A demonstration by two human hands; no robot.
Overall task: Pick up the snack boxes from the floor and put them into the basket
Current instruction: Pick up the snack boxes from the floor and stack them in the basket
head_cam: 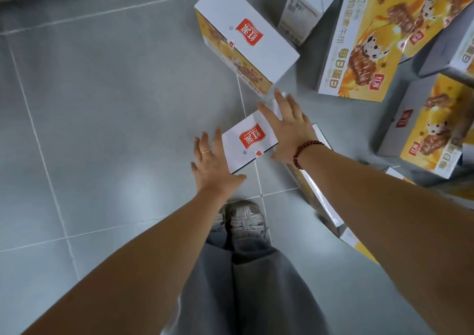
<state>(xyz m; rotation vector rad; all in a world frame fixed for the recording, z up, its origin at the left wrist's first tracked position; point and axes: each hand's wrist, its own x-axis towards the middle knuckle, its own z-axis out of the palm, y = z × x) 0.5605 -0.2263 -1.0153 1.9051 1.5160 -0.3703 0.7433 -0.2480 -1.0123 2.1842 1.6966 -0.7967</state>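
Red beads (298,152) ring the wrist of the right hand (284,129), which is open with fingers spread and reaches down over the far right corner of a white-topped snack box (250,142) lying on the grey tiled floor (102,104). The left hand (213,160) is open too, fingers straight and fanned, and sits at the near left edge of the same box. Neither hand grips anything yet, and I cannot tell whether either palm actually touches the cardboard.

The box lies between the two hands, directly ahead of the person's shoes (243,219). It is set diagonally to the tile lines. What shows of its top runs from near left to far right, but its far right end is hidden under the right hand, so its full length is uncertain. The hands look about equally near it, one at each end, so a two-handed squeeze along that diagonal seems the likely next move.

Farther out, a second white-topped box (246,27) lies beyond. Yellow-faced boxes (372,40) crowd the far right. Another box (315,193) lies partly under the right forearm. No basket is in view.
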